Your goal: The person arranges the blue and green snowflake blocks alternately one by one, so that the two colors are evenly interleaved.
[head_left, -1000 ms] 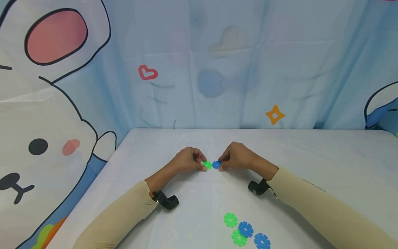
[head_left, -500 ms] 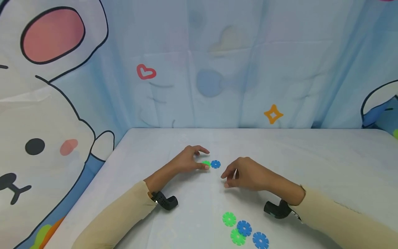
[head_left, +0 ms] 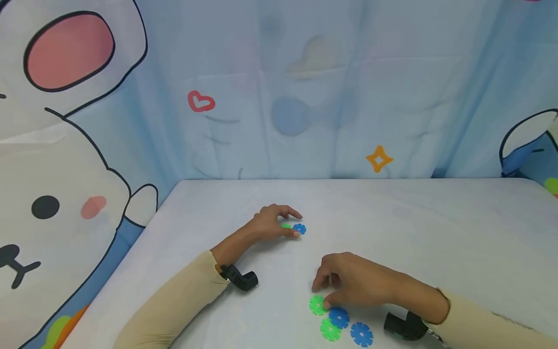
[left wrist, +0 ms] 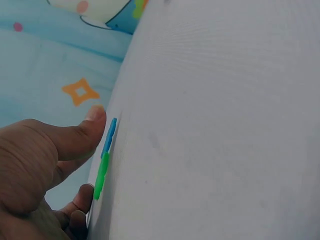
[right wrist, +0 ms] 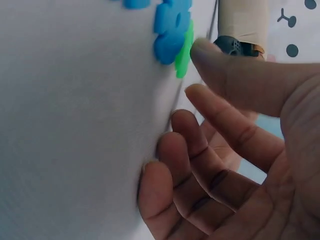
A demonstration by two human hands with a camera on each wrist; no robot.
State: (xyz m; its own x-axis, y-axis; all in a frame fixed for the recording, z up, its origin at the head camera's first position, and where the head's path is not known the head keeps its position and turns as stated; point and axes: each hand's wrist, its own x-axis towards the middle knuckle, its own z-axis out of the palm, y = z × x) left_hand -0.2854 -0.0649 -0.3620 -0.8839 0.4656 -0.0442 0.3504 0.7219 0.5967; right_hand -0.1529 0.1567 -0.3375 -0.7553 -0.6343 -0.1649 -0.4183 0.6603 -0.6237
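Observation:
A blue notched plastic disc (head_left: 299, 228) and a green notched disc (head_left: 286, 225) lie edge to edge on the table; whether they interlock I cannot tell. My left hand (head_left: 269, 224) is around them, thumb and index finger spread apart, the thumb partly covering the green one. My right hand (head_left: 362, 279) hovers at a small group of discs, its thumb tip over the edge of a green disc (head_left: 317, 305). In the right wrist view its fingers (right wrist: 187, 132) are loosely bent, with no disc between them and the thumb.
Beside that green disc lie a blue disc (head_left: 339, 318), partly over another green disc (head_left: 330, 330), and a second blue disc (head_left: 361, 334). A white cloth covers the table (head_left: 244, 310). A printed curtain (head_left: 244, 135) hangs behind its far edge.
My right hand has let go of the blue disc and come back toward me to the group of discs. The left thumb and index finger have spread off the green disc.

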